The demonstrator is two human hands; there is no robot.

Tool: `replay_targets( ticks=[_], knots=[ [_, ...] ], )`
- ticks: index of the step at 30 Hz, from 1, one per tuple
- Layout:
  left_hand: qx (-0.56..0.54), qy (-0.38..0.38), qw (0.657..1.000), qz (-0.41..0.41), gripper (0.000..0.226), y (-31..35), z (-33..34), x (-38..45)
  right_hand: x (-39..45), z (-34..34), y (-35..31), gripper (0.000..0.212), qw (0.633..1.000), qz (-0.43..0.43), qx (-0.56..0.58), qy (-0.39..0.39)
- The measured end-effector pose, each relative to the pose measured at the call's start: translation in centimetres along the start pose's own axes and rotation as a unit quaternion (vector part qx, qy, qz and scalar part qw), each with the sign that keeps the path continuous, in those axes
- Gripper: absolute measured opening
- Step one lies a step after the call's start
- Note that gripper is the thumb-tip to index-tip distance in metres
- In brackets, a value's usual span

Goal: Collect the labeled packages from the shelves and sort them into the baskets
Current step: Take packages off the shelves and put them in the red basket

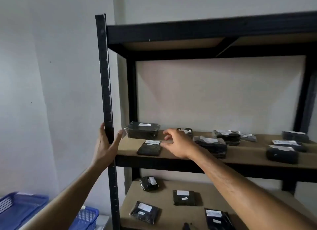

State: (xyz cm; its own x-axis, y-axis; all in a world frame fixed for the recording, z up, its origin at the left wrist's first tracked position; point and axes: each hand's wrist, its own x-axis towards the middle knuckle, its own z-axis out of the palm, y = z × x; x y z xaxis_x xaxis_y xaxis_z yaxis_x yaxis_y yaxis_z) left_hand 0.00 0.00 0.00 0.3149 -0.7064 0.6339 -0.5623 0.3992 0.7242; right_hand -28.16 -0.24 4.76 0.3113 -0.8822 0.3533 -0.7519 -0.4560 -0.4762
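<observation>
Labels first: every package here carries a white sticker, but the writing is too blurred to read. The flat pack (149,148) at the front of the middle shelf (240,156) has a handwritten line on its label, illegible from here.

That flat pack is black, wrapped in plastic, lying flat near the shelf's front edge. Right hand (177,143) is just beside it, fingers spread and loosely curved, fingertips at the pack's upper right corner, holding nothing. Whether they touch the pack, I cannot tell.

Left hand (107,146) is on the black post (106,78) of the rack, thumb on one side and straight fingers on the other, resting against it rather than wrapped round it.

Behind the flat pack sits a clear-lidded tray pack (142,130), dark inside, white label on top. More black packs (211,144) lie to the right along the same shelf, some stacked. On the lower shelf (168,188), four more labelled black packs lie apart from one another.

Two blue baskets (20,207) sit at lower left, beside the rack.
</observation>
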Motion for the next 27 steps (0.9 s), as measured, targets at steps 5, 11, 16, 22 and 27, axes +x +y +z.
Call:
replay_targets(
  ticks=[5,11,16,22,27],
  knots=[
    [-0.025,0.069,0.997,0.028,0.034,-2.7,2.1,1.6,4.6,3.8,1.1,0.078,0.996,0.067,-0.038,-0.034],
    [-0.032,0.102,0.992,0.073,0.026,-3.2,3.0,1.8,7.2,6.1,2.7,0.1,0.992,0.106,0.029,-0.054],
    [-0.039,0.094,0.992,0.081,0.025,-3.8,3.0,1.8,7.1,5.9,3.2,0.077,0.958,0.056,0.281,0.005],
    [-0.045,0.025,0.995,0.087,0.036,-4.0,2.0,1.8,4.7,5.6,1.3,0.074,0.911,-0.017,0.404,0.082],
    [-0.06,-0.118,0.988,0.084,0.043,-6.0,-1.5,0.8,-0.1,6.8,-3.3,0.066,0.891,-0.047,0.444,0.081]
  ],
)
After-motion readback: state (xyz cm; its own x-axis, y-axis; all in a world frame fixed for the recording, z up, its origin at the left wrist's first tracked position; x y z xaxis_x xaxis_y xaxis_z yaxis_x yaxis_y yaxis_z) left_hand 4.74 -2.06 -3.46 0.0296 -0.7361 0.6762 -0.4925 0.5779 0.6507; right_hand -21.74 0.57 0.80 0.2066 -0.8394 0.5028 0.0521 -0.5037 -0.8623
